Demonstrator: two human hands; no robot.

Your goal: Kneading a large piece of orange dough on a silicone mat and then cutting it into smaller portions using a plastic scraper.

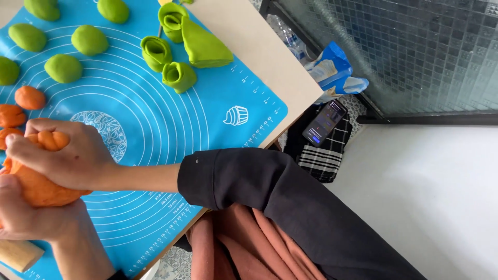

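Nearest the viewer, the left hand [26, 215] supports a large lump of orange dough [39, 184] from below, its fingers closed against the soft mass; the right hand [65, 155] presses on the lump from above, fingers curled over its top. A dark sleeve [270, 192] is pushed back from the right forearm. The lump sits at the near left part of a blue silicone mat [171, 129], smooth and printed with white concentric rings and ruler marks. A wooden rolling pin end [18, 255] lies just beside the left wrist, at the frame's lower left corner. The middle of the mat, to the right of the hands, is bare up to its printed border. Small orange dough pieces [28, 97], rounded and matte, lie near the left frame edge. Farther off, smooth oval green dough balls [63, 68] sit well apart from one another; beside them are rolled green dough spirals [156, 52] and a folded green wedge [205, 46]. The pale worktop [259, 46] ends in a straight edge just beyond the mat; below it a phone [324, 122] rests on checked cloth [324, 150].
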